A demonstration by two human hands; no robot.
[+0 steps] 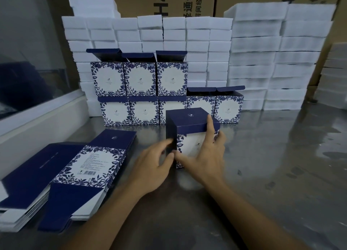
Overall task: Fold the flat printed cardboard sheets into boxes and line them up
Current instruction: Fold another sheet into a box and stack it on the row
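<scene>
A folded box [189, 124], navy with a white and blue floral front, stands on the steel table in the middle of the view. My right hand [204, 154] grips its front, thumb low at the left corner and a finger up on the navy top edge. My left hand [156, 163] touches the box's left side with curled, blurred fingers. Behind it, finished boxes [139, 79] stand in two stacked rows with their lids open. A pile of flat printed sheets [88, 167] lies at the left.
White foam blocks [253, 52] are stacked high along the back, with brown cartons [169, 0] behind them. A white ledge [37, 122] runs along the left. The bare steel table [281, 165] extends to the right.
</scene>
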